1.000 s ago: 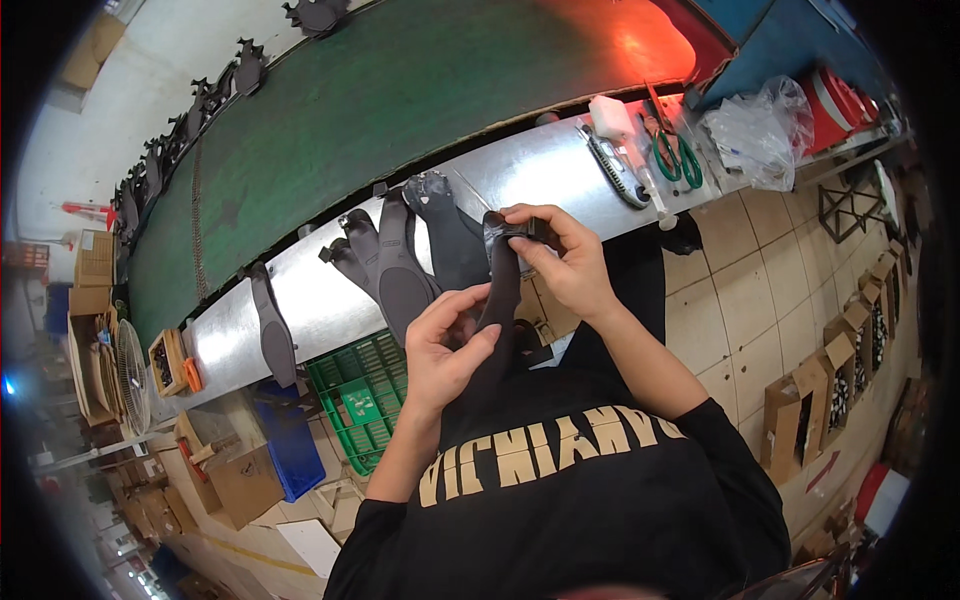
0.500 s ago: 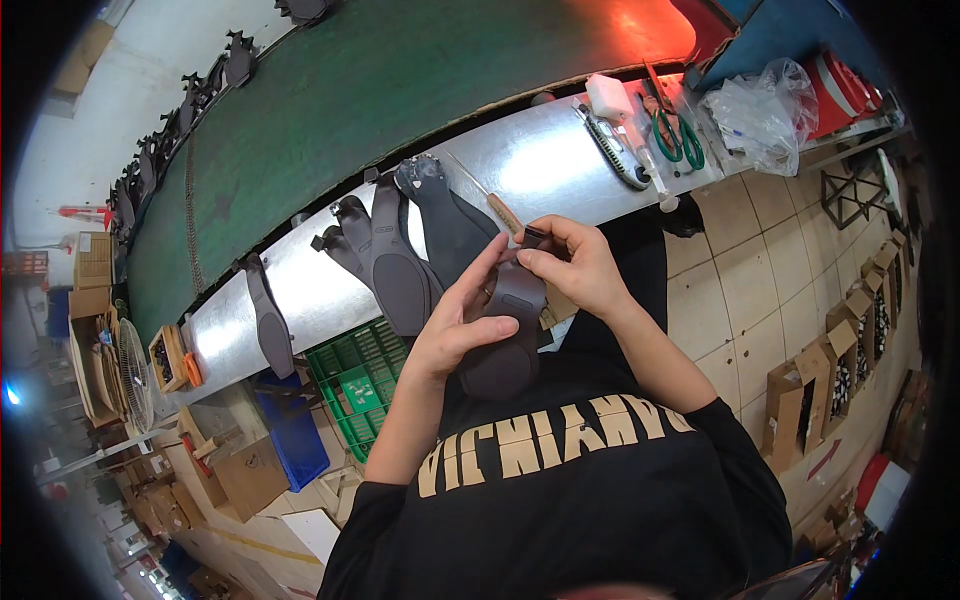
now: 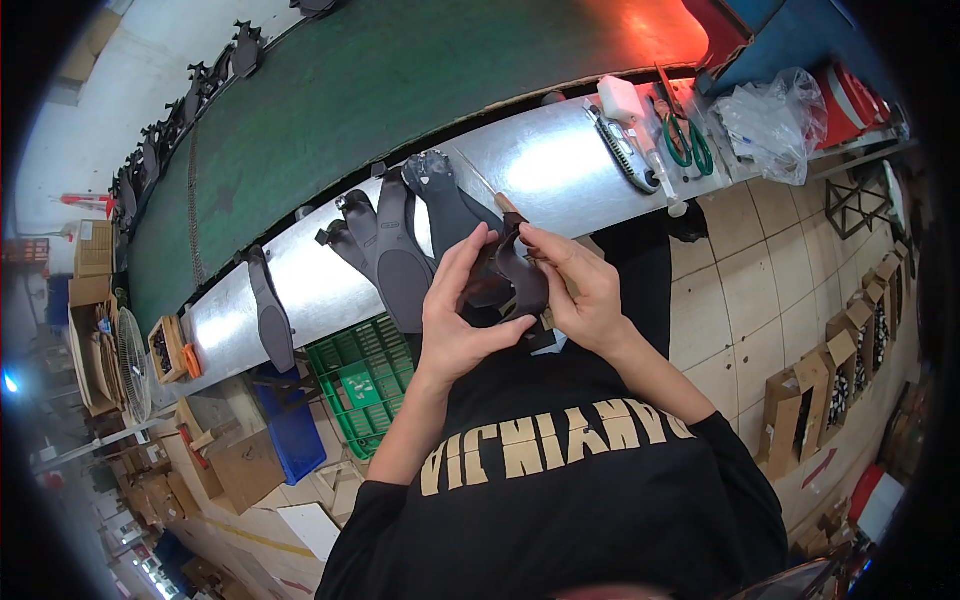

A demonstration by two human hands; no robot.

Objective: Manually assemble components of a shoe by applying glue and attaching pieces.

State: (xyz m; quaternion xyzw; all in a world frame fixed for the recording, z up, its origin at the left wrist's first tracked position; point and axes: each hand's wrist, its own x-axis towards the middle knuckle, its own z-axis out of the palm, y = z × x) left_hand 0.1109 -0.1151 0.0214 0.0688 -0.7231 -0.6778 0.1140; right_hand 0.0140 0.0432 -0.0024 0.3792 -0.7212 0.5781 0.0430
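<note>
In front of my chest a dark brown strap-like piece [image 3: 522, 278] is held on edge, curved into a bend. My left hand [image 3: 450, 315] grips it from the left, thumb at its lower end and fingers bent round the far side. My right hand [image 3: 583, 290] closes on its upper right side with thumb and fingers. Just beyond lies a thin metal tool with a wooden handle [image 3: 503, 202], partly hidden by the piece. Similar dark pieces [image 3: 400, 265] lie on the metal bench edge [image 3: 540, 150], beside a black piece [image 3: 447, 205] with a whitish, rough end.
A green conveyor belt [image 3: 330, 110] runs beyond the bench. Green-handled scissors [image 3: 688, 143], a black-edged cutter-like tool [image 3: 622, 150] and a clear plastic bag [image 3: 775, 120] lie at right. A green crate [image 3: 360, 385] stands below left; cardboard boxes [image 3: 785, 420] line the right floor.
The brown piece was hanging flat and downward; now it is turned up on edge and bent. My right hand has moved down its side, and my left hand has shifted its grip.
</note>
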